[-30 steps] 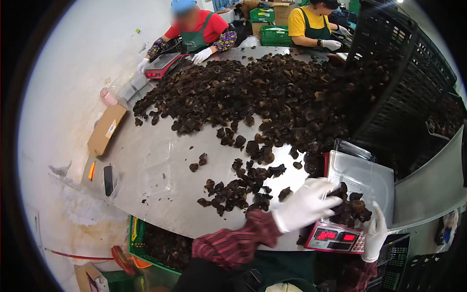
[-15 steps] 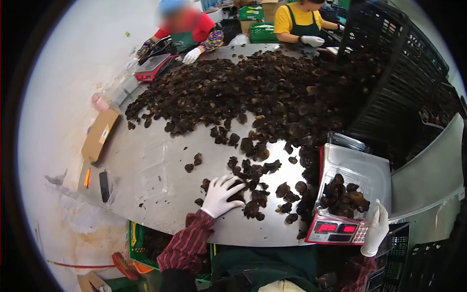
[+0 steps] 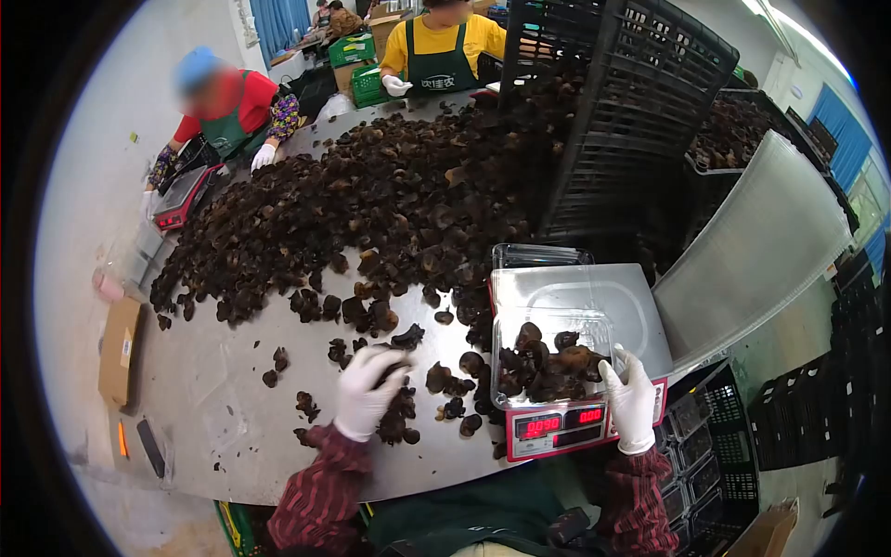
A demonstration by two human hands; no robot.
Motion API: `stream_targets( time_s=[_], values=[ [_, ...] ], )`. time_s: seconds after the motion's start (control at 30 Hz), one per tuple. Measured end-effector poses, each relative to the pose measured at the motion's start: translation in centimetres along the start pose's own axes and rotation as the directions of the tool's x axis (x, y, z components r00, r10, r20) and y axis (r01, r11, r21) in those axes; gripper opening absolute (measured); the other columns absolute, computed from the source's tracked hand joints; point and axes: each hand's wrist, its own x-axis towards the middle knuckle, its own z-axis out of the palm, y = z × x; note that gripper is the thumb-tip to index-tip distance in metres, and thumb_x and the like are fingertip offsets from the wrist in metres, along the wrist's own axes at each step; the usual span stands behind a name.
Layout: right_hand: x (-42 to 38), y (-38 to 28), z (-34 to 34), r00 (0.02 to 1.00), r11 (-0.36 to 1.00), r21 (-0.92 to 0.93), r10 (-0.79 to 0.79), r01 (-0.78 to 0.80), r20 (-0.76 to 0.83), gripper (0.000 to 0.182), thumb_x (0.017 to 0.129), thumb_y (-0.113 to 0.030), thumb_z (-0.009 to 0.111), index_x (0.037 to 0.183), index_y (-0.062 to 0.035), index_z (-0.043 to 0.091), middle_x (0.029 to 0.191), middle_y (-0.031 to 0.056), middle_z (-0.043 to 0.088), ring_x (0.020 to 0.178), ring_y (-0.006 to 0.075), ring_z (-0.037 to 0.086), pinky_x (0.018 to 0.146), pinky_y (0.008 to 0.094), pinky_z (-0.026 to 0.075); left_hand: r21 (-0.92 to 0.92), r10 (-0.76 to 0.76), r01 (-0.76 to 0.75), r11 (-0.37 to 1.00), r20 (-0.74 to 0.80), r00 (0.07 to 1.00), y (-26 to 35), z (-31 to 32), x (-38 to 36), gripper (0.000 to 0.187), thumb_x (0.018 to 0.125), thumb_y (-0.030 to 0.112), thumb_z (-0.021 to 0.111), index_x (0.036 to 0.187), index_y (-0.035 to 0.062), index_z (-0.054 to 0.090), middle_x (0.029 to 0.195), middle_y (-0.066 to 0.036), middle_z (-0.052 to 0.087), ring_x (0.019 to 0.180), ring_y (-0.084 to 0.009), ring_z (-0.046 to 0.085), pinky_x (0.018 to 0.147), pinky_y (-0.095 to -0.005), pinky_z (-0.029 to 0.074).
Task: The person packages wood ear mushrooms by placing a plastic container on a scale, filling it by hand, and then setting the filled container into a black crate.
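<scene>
My left hand (image 3: 368, 390), in a white glove, is over a small cluster of dark mushroom-like pieces (image 3: 397, 418) on the metal table (image 3: 251, 427). Its fingers are curled and slightly blurred; what they hold, if anything, is hidden. A clear plastic tray (image 3: 601, 327) holding dark pieces (image 3: 548, 367) rests on a red and silver scale (image 3: 640, 316) with lit red digits. At the tray's right edge, my right hand (image 3: 631, 399) touches the rim with thumb and fingers, also gloved in white.
A large dark heap (image 3: 371, 200) covers the table's far part. Black crates (image 3: 640, 121) stand behind the scale. Two people work across the table, beside another scale (image 3: 186, 195). Cardboard (image 3: 119, 353) and a black object (image 3: 150, 447) lie at left.
The view has turned right. My left hand has gone from spread fingers on the pieces to curled fingers. My right hand has moved onto the tray's right edge.
</scene>
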Motion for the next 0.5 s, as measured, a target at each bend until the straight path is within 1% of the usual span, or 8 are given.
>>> stream_targets(
  time_s=[0.1, 0.17, 0.23, 0.3, 0.37, 0.43, 0.47, 0.5],
  values=[
    [0.3, 0.3, 0.2, 0.999, 1.000, -0.004, 0.026, -0.026, 0.027, 0.040, 0.086, -0.021, 0.070, 0.115, 0.0051, 0.059, 0.094, 0.0183, 0.068, 0.086, 0.0216, 0.066, 0.078, 0.0307, 0.050, -0.012, 0.249, -0.250, 0.968, 0.126, 0.960, 6.0, 4.0, 5.0, 0.024, 0.074, 0.006, 0.073, 0.096, 0.0074, 0.066, 0.097, -0.010, 0.062, 0.086, -0.0260, 0.062, 0.073, -0.0337, 0.052],
    [0.5, 1.1, 0.8, 0.999, 0.998, 0.048, 0.042, -0.044, 0.028, 0.036, 0.087, -0.018, 0.068, 0.114, 0.0048, 0.060, 0.091, 0.0168, 0.069, 0.082, 0.0184, 0.066, 0.076, 0.0299, 0.051, -0.037, 0.485, -0.488, 0.872, 0.199, 0.852, 8.5, 8.1, 7.3, 0.025, 0.075, 0.017, 0.071, 0.099, 0.0101, 0.063, 0.104, -0.010, 0.061, 0.093, -0.0276, 0.060, 0.074, -0.0352, 0.051],
    [0.6, 1.4, 0.9, 0.998, 0.996, 0.082, 0.017, -0.022, 0.061, 0.033, 0.087, -0.016, 0.067, 0.113, 0.0046, 0.061, 0.092, 0.0171, 0.069, 0.081, 0.0164, 0.066, 0.075, 0.0288, 0.051, 0.009, 0.363, -0.438, 0.899, 0.547, 0.755, 10.4, 11.5, 7.5, 0.030, 0.078, 0.025, 0.069, 0.103, 0.0111, 0.061, 0.115, -0.010, 0.057, 0.104, -0.0302, 0.056, 0.083, -0.0393, 0.047],
    [0.8, 2.5, 1.2, 0.998, 0.994, 0.111, -0.032, 0.025, 0.060, 0.028, 0.088, -0.011, 0.064, 0.113, 0.0027, 0.062, 0.088, 0.0140, 0.070, 0.074, 0.0147, 0.064, 0.069, 0.0273, 0.051, -0.011, 0.393, -0.451, 0.892, 0.509, 0.766, 10.5, 13.8, 6.6, 0.041, 0.078, 0.031, 0.068, 0.112, 0.0121, 0.057, 0.124, -0.012, 0.052, 0.115, -0.0327, 0.049, 0.093, -0.0442, 0.042],
    [0.7, -0.9, -0.1, 0.954, 0.948, 0.182, 0.227, -0.263, 0.196, 0.028, 0.089, -0.010, 0.064, 0.114, 0.0032, 0.062, 0.081, 0.0107, 0.068, 0.066, 0.0128, 0.059, 0.063, 0.0279, 0.050, -0.031, 0.475, -0.499, 0.866, 0.360, 0.803, 11.0, 12.9, 6.4, 0.047, 0.077, 0.032, 0.069, 0.118, 0.0137, 0.055, 0.125, -0.013, 0.051, 0.119, -0.0327, 0.047, 0.098, -0.0473, 0.037],
    [0.8, 0.0, 0.1, 0.949, 0.940, 0.189, 0.248, -0.285, 0.195, 0.032, 0.086, -0.011, 0.067, 0.114, 0.0041, 0.061, 0.079, 0.0099, 0.065, 0.062, 0.0110, 0.053, 0.059, 0.0282, 0.047, -0.129, 0.479, -0.464, 0.876, 0.341, 0.809, 10.6, 11.7, 7.0, 0.041, 0.078, 0.027, 0.069, 0.116, 0.0148, 0.059, 0.122, -0.012, 0.054, 0.118, -0.0321, 0.049, 0.098, -0.0432, 0.039],
    [0.9, 0.6, 0.3, 0.998, 0.995, 0.085, 0.040, -0.044, 0.052, 0.034, 0.085, -0.011, 0.068, 0.115, 0.0038, 0.061, 0.080, 0.0105, 0.064, 0.063, 0.0110, 0.052, 0.060, 0.0279, 0.046, -0.094, 0.439, -0.434, 0.896, 0.334, 0.834, 10.0, 10.8, 6.9, 0.038, 0.078, 0.024, 0.069, 0.114, 0.0130, 0.062, 0.120, -0.012, 0.056, 0.115, -0.0318, 0.051, 0.097, -0.0422, 0.041],
    [1.0, 0.7, -0.1, 0.980, 0.981, -0.063, -0.187, 0.183, -0.064, 0.036, 0.084, -0.011, 0.070, 0.115, 0.0035, 0.061, 0.082, 0.0112, 0.064, 0.063, 0.0110, 0.051, 0.061, 0.0277, 0.046, -0.066, 0.404, -0.405, 0.912, 0.323, 0.856, 9.5, 9.9, 6.9, 0.034, 0.079, 0.020, 0.069, 0.112, 0.0112, 0.064, 0.117, -0.011, 0.058, 0.112, -0.0315, 0.053, 0.095, -0.0412, 0.043]
  ],
)
